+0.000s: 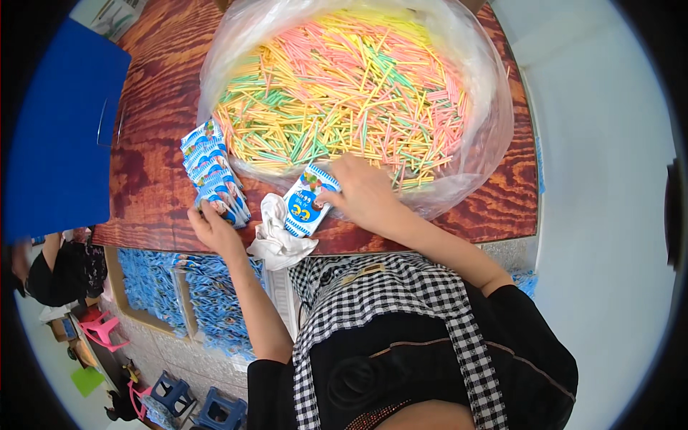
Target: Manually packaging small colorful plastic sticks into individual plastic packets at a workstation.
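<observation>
A big clear plastic bag (494,136), rolled wide at its mouth, is heaped with thin pink, yellow and green sticks (344,93). In front of it my right hand (365,192) grips a flat blue-and-white packet (304,204) by its right side, thumb on the printed face. To the left, similar packets lie in an overlapping row (215,161) on the table. My left hand (213,228) has its fingertips closed on the edge of the nearest packet there. Between my hands a crumpled white cloth (276,240) lies at the table's front edge.
The wood-grain table (154,179) ends just before my apron. A blue panel (61,136) stands along the left. Below the table edge are boxes full of blue packets (226,301). Plastic stools (218,410) and another person (64,276) are at the lower left.
</observation>
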A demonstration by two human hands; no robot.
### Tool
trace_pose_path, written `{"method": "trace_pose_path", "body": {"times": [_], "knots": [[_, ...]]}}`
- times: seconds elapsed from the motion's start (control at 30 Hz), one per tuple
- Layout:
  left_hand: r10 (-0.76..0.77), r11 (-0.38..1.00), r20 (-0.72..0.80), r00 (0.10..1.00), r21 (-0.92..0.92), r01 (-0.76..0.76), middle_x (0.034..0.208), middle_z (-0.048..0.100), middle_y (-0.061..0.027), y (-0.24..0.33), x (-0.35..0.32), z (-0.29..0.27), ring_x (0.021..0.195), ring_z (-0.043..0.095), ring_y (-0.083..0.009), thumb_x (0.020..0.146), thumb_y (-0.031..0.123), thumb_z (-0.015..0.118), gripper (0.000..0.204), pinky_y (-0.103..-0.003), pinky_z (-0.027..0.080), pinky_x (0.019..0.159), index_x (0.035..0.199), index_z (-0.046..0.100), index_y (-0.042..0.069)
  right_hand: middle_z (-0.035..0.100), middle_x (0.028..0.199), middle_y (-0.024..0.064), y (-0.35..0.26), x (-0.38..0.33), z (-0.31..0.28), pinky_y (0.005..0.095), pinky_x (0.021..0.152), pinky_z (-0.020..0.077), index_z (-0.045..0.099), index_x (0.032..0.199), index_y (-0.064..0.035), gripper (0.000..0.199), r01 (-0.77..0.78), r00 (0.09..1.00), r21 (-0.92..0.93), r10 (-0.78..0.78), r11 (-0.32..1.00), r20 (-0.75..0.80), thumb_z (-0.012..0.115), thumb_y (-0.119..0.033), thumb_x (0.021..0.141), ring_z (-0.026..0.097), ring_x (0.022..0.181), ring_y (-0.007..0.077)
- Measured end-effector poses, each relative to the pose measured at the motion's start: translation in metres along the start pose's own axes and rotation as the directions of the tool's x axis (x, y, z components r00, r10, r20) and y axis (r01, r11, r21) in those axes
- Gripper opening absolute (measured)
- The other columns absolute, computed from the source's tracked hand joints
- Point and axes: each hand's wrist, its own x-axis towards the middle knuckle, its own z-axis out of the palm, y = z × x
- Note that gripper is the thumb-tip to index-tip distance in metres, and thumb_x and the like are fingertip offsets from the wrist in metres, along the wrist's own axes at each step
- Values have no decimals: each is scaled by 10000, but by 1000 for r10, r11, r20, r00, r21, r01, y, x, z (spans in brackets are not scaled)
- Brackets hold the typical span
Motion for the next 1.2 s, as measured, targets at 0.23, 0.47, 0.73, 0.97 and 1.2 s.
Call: {"method": "trace_pose_path", "body": {"times": [0.23,0.47,0.73,0.97,1.2], "knots": [[323,829,-40,945,493,-263,1030,526,-188,-6,5,24,978,505,-357,951,184,503,260,-445,401,841,1050,538,-54,538,809,99,7,1,14,410,639,458,567,829,-35,212,32,995,77,-24,997,-100,691,-196,767,569,784,302],[299,846,-119,947,492,-205,1236,507,-233,15,-11,19,1160,474,-377,962,210,494,384,-458,353,986,1212,482,-81,545,781,84,17,-3,1,366,611,481,618,822,-55,117,224,953,-116,-242,968,-183,663,-135,750,584,747,268],[137,990,665,735,-70,-122,1019,580,-83,87,-60,44,955,537,-178,891,2,544,177,-288,408,875,1064,575,-24,570,791,104,3,-3,-9,330,617,444,637,883,15,88,154,965,380,-55,912,-257,607,-64,859,576,715,255],[44,980,596,801,-183,82,1008,608,-80,87,-67,47,921,545,-136,1016,295,349,400,-274,413,872,1085,580,-23,515,742,117,10,-4,-4,337,568,407,607,856,11,83,55,956,460,87,886,-281,608,-71,866,519,624,263],[-113,867,693,712,-281,412,994,624,-62,104,-64,40,880,572,-110,962,192,511,283,-228,445,790,1133,581,-23,523,764,125,4,-5,-16,355,551,419,585,833,-4,116,129,965,181,-81,975,-250,636,-107,844,533,625,291]]}}
